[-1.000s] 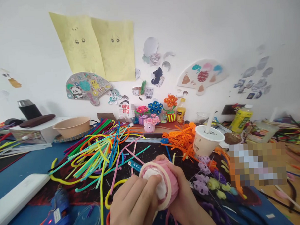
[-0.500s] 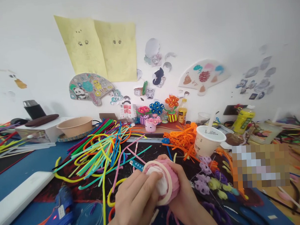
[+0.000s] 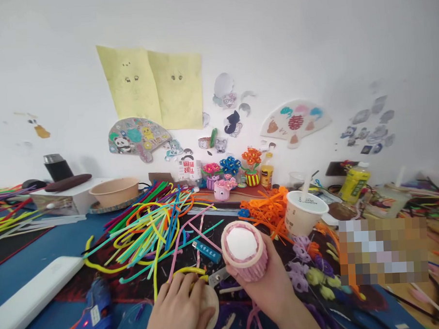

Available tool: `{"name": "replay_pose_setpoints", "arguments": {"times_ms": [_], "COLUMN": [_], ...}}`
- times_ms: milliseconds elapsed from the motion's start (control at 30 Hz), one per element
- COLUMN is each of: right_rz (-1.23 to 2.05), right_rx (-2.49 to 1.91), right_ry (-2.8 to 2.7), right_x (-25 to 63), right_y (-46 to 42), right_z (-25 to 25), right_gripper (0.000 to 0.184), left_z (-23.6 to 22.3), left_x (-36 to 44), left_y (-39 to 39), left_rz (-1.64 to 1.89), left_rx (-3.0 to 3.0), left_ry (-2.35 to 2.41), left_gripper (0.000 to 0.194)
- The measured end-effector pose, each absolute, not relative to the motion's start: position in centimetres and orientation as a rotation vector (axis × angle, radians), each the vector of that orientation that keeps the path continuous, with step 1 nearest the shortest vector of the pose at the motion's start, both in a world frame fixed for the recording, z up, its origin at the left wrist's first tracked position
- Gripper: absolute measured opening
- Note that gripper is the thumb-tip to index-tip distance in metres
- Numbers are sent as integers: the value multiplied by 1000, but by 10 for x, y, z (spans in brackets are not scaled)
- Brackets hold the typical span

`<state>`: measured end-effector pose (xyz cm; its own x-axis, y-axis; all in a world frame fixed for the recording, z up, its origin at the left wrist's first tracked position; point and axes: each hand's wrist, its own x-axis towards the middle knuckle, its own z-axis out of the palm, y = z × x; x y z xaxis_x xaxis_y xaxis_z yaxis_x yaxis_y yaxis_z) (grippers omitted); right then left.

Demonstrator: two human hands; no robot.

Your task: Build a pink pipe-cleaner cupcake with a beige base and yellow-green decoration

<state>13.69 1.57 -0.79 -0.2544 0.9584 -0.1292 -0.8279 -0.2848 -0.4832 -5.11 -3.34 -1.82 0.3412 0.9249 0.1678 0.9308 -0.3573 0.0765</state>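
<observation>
Over dark mat (image 3: pixel 74 289), right grip (image 3: pixel 270 291) around pink pot (image 3: pixel 248 265), axis tilted, white end (image 3: pixel 241 243) up, left grip (image 3: pixel 180 302) unclear

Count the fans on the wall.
2: a patterned fan just below the yellow paper, and a white fan farther right. Neither looks hidden.

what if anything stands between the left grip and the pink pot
A pale disc partly under the left grip and, beyond it, a grey metal piece lie toward the pink pot, which the right grip appears to hold above them.
</observation>
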Motion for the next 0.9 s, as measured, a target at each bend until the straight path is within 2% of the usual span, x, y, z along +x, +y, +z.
{"name": "replay_pose_setpoints", "arguments": {"times_ms": [167,267,300,500,567,633,900], "right_rz": [1751,1752,1761,1890,1926,1952,1978], "right_rx": [-514,-537,-527,-506,-514,-513,-500], "right_ry": [-312,-268,-267,-294,-302,-307,-230], "right_x": [134,134,133,129,129,129,130], "right_y": [15,14,13,9,8,7,8], "right_z": [-11,-8,-6,7,9,8,7], "right_gripper": [25,23,23,29,33,34,38], "left_z": [-9,2,8,59,67,67,51], "left_x": [-43,-48,-51,-48,-36,-23,-5], "left_y": [-38,-34,-32,-25,-22,-18,-12], "left_rz": [-450,-727,-859,-2143,-2384,-2410,-1909], "left_rx": [-2526,-2608,-2619,-2416,-2432,-2496,-2470], "left_ry": [-1997,-2210,-2273,-2196,-2110,-2054,-1804], "left_gripper": [26,13,7,28,32,32,15]}}
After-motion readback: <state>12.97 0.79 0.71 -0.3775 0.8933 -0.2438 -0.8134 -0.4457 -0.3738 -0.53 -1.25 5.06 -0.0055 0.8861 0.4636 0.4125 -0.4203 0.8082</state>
